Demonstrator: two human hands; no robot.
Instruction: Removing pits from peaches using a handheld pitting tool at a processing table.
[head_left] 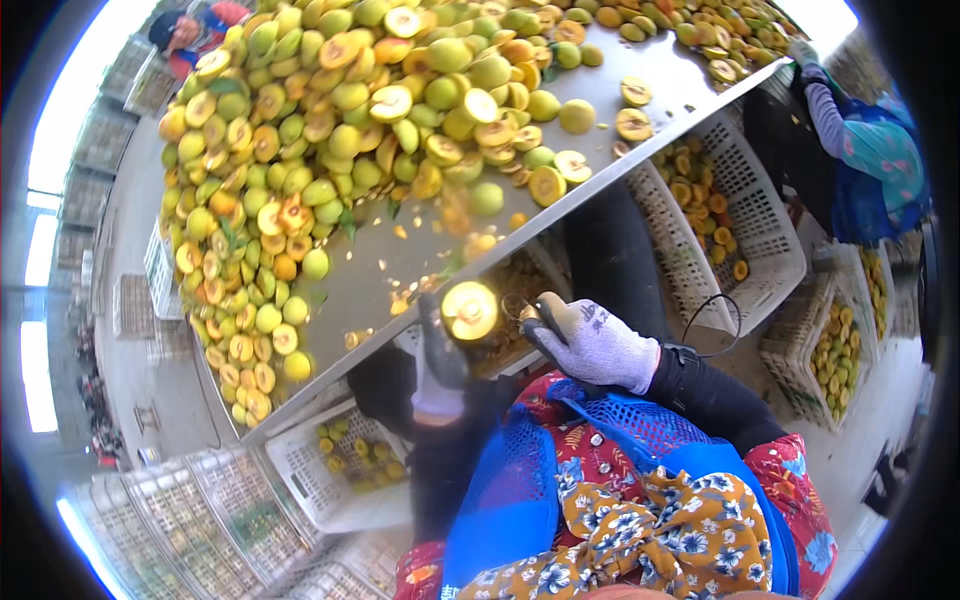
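Just off the near edge of the counter [650, 58], a halved stone fruit [470, 310] is presented with its pale yellow cut face upward and a brownish centre showing. It appears to be held in the left hand [440, 350], whose dark-coated fingers are bent along the left side of the fruit; the far side of the grip is hidden and the hand is blurred. Below the counter's edge, a small tool with a looped end [515, 306] is pinched in the right hand [595, 345], its thumb and fingers nearly closed.

Across the counter, a large pile of stone fruit [340, 140], whole and halved, yellow-green to orange, is spread, with small scraps [402, 302] scattered near its edge. Under the counter's right side, a white plastic crate [775, 255] is partly filled with halves; under its left side, another crate [370, 510] is seen. At the counter's right end, a co-worker [885, 170] is seen.

The halved fruit is judged to be light and firm, but juicy and slippery on its cut face and easily bruised. It is best grasped by the rounded skin, with light pressure, the cut face being left free.
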